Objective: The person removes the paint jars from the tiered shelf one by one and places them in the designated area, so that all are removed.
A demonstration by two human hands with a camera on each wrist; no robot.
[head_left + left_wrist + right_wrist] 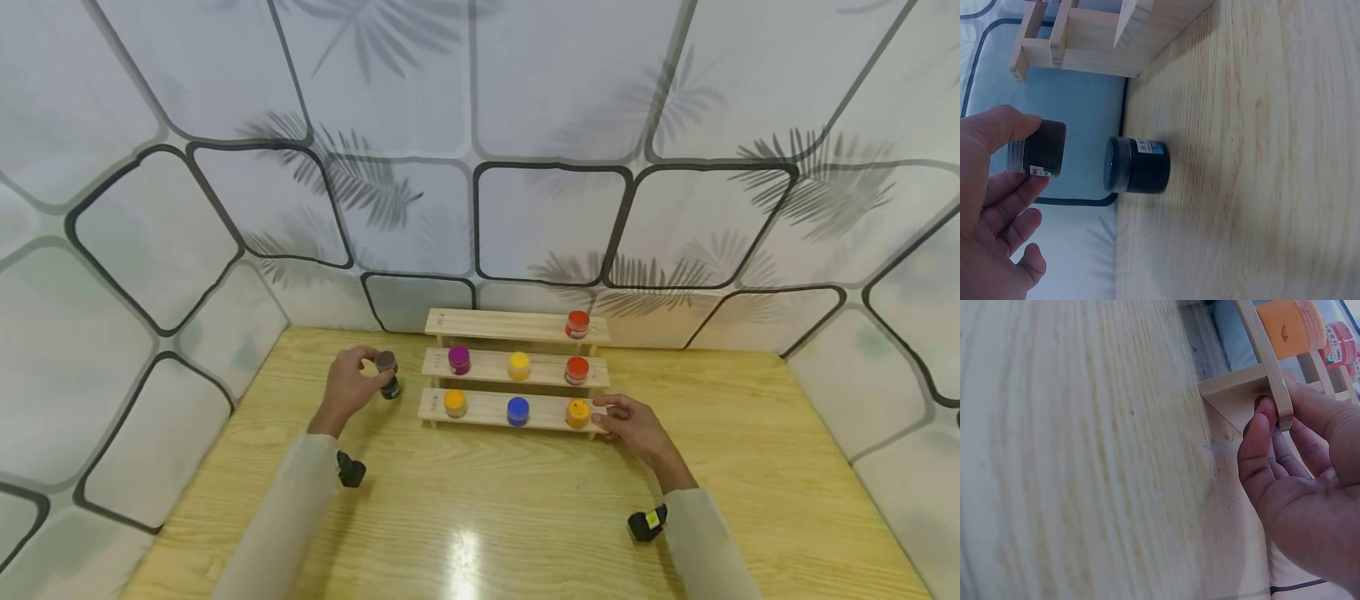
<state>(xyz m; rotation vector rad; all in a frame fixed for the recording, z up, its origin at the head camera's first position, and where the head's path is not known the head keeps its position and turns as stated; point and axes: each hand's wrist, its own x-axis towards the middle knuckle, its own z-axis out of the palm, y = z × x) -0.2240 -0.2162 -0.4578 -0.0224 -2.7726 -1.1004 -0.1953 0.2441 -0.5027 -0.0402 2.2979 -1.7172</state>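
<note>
"What's held?"

"The left hand (351, 387) pinches a dark jar (1046, 149), its label hard to read, above a black jar (1142, 167) standing on the table (540, 500). The right hand (635, 427), partly hidden behind wood, grips the lowest shelf's (486, 408) end beside an orange jar (577, 414)."

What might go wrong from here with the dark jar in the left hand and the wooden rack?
The left hand pinches the small dark cylindrical jar by thumb and fingertips, so it might slip and knock the black cylindrical jar standing below it.
The right hand pinches the end of the pale wooden three-tier rack; a tug could shift it and perhaps topple the round orange jar nearby.
</note>
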